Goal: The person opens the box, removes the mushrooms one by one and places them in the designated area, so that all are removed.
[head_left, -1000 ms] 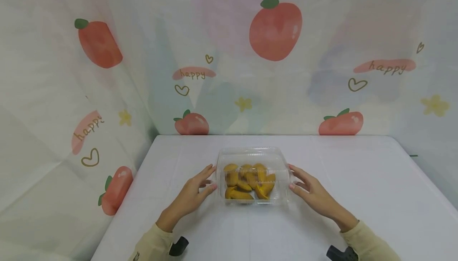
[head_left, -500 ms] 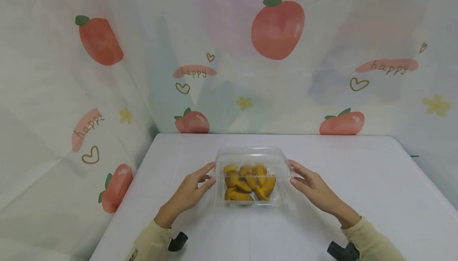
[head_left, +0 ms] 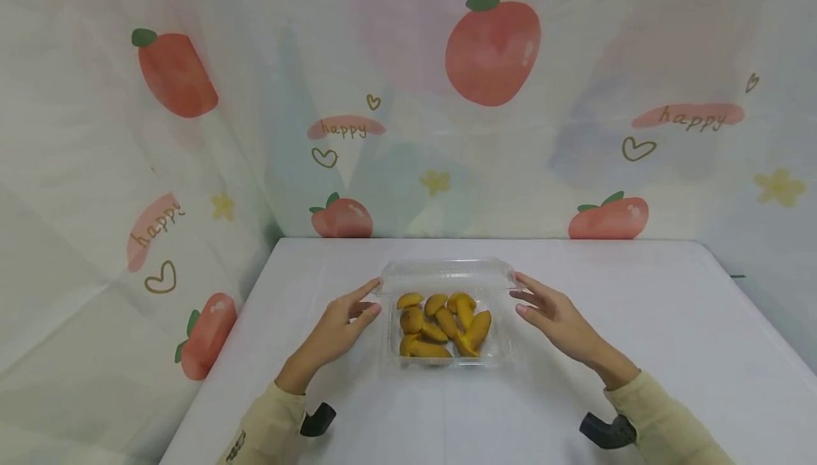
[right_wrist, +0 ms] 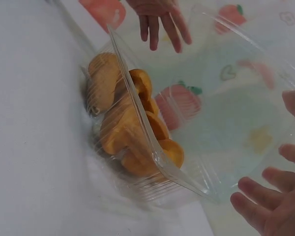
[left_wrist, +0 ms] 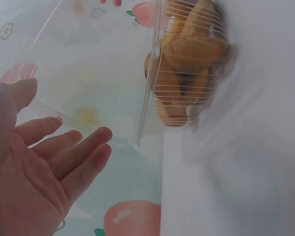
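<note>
A clear plastic clamshell box stands on the table with its hinged lid raised at the back. Several yellow-brown mushrooms lie in its base, some with round caps. On the left, my left hand has its index fingertip at the lid's corner, thumb apart from it. My right hand reaches the opposite corner the same way, fingers extended. Both wrist views show loosely spread fingers beside the transparent lid; the mushrooms show through the ribbed box wall in the left wrist view.
A white-covered table carries the box. Behind it hangs a pale curtain printed with fruit, hearts and "happy". Black wrist mounts stick out near the sleeves.
The lid has swung up and back from over the mushrooms, which now show uncovered. Both hands have moved slightly up and away from me along with its corners.
</note>
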`<state>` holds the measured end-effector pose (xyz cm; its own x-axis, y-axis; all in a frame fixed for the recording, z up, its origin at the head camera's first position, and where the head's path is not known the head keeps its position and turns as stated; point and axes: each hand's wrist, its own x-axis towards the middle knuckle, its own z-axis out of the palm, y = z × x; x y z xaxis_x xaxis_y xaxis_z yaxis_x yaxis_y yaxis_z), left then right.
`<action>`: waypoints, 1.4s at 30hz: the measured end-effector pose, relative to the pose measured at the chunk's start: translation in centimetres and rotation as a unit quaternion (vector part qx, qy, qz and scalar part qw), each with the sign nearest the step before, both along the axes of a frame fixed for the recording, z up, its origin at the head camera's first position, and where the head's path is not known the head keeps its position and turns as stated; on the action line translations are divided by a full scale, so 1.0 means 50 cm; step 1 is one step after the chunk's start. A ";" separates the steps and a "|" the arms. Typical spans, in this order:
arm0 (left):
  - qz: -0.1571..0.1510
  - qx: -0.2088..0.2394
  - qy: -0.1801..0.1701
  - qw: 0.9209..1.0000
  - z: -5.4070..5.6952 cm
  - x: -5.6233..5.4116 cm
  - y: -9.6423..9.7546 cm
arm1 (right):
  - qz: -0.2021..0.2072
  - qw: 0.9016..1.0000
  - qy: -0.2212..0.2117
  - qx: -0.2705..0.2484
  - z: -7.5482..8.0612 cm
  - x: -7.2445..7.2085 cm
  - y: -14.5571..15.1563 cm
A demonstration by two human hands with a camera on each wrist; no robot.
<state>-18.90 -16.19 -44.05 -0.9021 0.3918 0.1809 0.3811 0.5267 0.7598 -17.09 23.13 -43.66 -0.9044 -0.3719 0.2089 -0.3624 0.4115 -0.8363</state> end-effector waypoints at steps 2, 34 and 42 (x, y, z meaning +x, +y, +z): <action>-0.003 0.008 0.005 1.000 0.003 -0.004 0.000 | 0.000 1.000 -0.002 -0.002 0.002 -0.006 0.001; -0.009 0.143 0.002 0.990 -0.032 -0.119 0.032 | -0.004 0.997 -0.070 -0.035 -0.008 -0.095 -0.006; -0.018 0.173 -0.033 0.984 -0.027 -0.146 0.039 | -0.014 0.995 -0.092 -0.048 -0.015 -0.125 -0.017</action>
<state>-26.18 -14.24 -45.41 -0.9028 0.3495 0.2506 0.3388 0.2190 0.9150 -23.32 22.26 -44.39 -0.9406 -0.3317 0.0731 -0.1895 0.3338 -0.9234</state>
